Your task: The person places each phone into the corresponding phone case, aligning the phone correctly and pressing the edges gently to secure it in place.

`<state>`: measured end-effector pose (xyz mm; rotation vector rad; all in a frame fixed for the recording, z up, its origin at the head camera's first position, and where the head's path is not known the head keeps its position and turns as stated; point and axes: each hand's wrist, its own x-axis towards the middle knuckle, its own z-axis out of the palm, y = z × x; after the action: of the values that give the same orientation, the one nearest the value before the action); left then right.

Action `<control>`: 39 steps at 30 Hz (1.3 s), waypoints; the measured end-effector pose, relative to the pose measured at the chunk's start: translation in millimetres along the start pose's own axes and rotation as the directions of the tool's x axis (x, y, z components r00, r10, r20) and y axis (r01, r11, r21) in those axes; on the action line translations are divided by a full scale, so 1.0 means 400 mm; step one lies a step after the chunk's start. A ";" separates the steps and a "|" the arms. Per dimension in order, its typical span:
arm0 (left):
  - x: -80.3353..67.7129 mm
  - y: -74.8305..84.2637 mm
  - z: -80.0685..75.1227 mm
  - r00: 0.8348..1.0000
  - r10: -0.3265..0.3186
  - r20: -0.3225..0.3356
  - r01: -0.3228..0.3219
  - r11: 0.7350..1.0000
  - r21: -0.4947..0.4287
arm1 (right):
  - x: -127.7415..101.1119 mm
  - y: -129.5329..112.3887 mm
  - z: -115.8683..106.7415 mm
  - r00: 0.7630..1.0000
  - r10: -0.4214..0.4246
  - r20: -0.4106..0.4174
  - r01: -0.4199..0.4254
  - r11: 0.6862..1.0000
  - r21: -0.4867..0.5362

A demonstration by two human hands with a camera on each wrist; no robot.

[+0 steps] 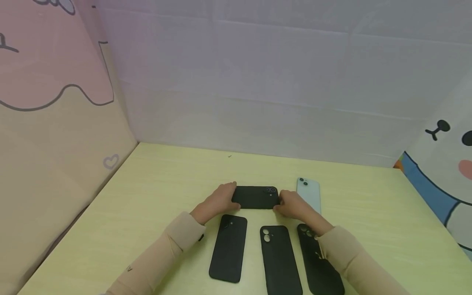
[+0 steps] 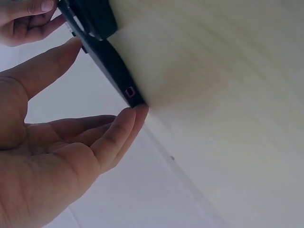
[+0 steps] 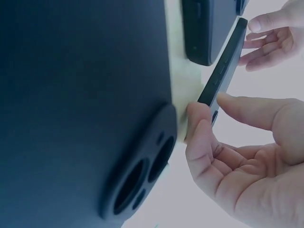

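Both hands hold a black phone (image 1: 254,198) lying sideways, its back facing up and its camera lenses at the right end. My left hand (image 1: 218,198) grips the left end between thumb and fingers. At the camera end, my right hand (image 1: 293,203) pinches the corners. The left wrist view shows the phone's edge (image 2: 111,64), with a small rectangular opening near the left fingertips. Side buttons show along its edge (image 3: 222,71) in the right wrist view, where the right thumb and curled fingers meet the near end.
Closer to me lie a black phone-shaped piece (image 1: 228,248), a black phone case (image 1: 281,260) with camera holes, and another black case (image 1: 320,262) partly covered by the right sleeve. A light blue phone (image 1: 309,194) lies behind the right hand. Fabric walls (image 1: 258,82) border the yellow table (image 1: 177,164).
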<state>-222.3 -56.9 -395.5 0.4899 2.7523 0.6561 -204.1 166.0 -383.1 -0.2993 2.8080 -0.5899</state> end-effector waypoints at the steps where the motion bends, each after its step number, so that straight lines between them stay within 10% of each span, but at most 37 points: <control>1: -0.003 0.001 -0.002 1.000 0.001 -0.001 -0.001 1.000 0.002 | -0.002 0.000 -0.001 1.000 0.005 0.002 -0.005 1.000 0.004; 20: -0.136 0.051 -0.030 0.990 0.013 -0.141 0.000 0.996 0.093 | -0.092 -0.011 -0.035 0.989 -0.115 -0.092 0.117 0.993 0.022; 39: -0.196 0.074 0.039 1.000 -0.016 -0.016 0.019 0.971 0.238 | -0.164 -0.063 0.036 0.999 -0.043 0.004 0.043 0.995 -0.087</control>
<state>-138.4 -56.2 -380.8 0.5119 2.8602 0.3258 -134.3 154.8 -371.8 -0.3777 2.8368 -0.4767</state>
